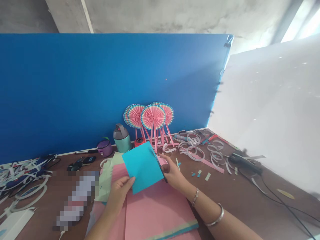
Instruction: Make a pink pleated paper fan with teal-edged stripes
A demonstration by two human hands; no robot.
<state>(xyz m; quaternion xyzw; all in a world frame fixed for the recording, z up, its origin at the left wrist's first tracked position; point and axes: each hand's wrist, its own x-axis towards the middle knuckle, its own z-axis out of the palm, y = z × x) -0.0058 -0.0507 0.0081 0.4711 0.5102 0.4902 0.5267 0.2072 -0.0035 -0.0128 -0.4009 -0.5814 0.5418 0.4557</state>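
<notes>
I hold a turquoise paper sheet tilted above a stack of pink paper on the brown table. My left hand pinches its lower left corner, fingers closed on the sheet. My right hand is at the sheet's right edge, fingers curled round a dark, thin tool that looks like scissors lying along that edge. Pale green sheets lie under the pink stack on the left.
Several pink paper fans on sticks lean on the blue board. A teal jar, a purple pot, white tape rings and paper scraps lie behind. A black glue gun with cable sits right.
</notes>
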